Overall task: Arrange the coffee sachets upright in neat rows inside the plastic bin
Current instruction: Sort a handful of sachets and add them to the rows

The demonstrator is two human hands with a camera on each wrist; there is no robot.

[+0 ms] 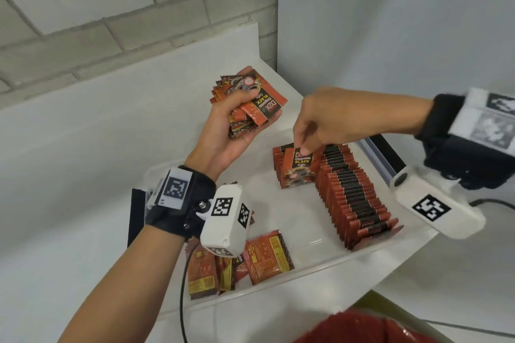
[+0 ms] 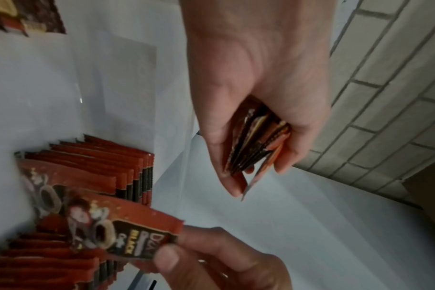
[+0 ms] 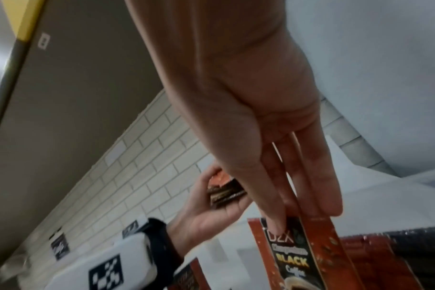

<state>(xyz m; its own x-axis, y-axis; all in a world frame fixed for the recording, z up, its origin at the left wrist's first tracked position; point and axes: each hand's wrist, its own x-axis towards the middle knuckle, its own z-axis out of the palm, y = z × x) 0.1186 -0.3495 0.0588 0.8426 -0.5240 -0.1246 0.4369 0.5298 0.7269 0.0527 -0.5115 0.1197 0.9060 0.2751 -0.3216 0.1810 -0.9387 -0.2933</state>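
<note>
One sachet (image 1: 299, 168) is pinched by its top edge in the right hand (image 1: 331, 120), upright against the rows (image 1: 354, 195) inside the clear bin (image 1: 320, 264). Several sachets (image 1: 248, 103) are clutched in the left hand (image 1: 231, 131) above the surface (image 1: 69, 175).

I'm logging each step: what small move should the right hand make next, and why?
Probably lower the sachet that the right hand pinches by its top edge, seating it upright against the short row beside the long row; it looks not yet released.
</note>
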